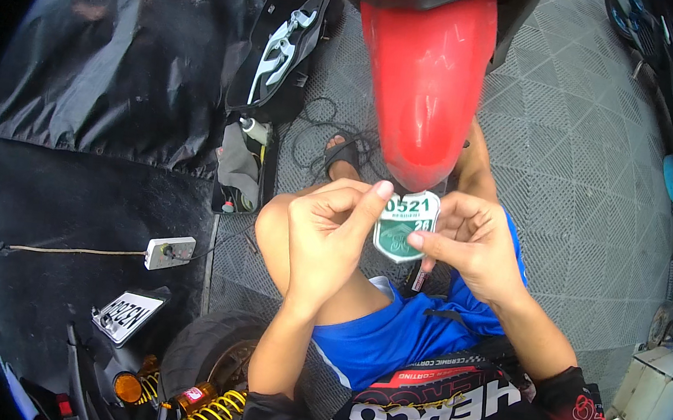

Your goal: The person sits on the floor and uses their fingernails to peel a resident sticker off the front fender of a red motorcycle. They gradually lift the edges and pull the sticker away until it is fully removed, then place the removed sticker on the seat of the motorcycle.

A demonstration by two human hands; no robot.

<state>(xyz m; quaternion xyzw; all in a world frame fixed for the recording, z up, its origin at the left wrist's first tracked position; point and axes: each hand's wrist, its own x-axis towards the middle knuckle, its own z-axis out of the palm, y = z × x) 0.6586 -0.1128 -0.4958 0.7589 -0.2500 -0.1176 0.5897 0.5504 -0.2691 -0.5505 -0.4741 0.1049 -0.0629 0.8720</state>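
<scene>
A shield-shaped green and white sticker [403,228] bearing writing is held between my two hands. My left hand [328,233] pinches its upper left edge between thumb and fingers. On the other side, my right hand [473,241] has its thumb on the sticker's lower right face and its fingers along the right edge and behind. The sticker's top edge is just below the tip of a glossy red motorcycle fender [427,91]; whether they touch I cannot tell.
To the left stand an open black case [245,83] with a white part, a black bin [266,185] with a grey cloth, and a power strip [169,253]. A cable [312,147] loops over the floor mat. Lower left is another motorcycle's tyre [201,349]; vehicle panels [669,72] line the right.
</scene>
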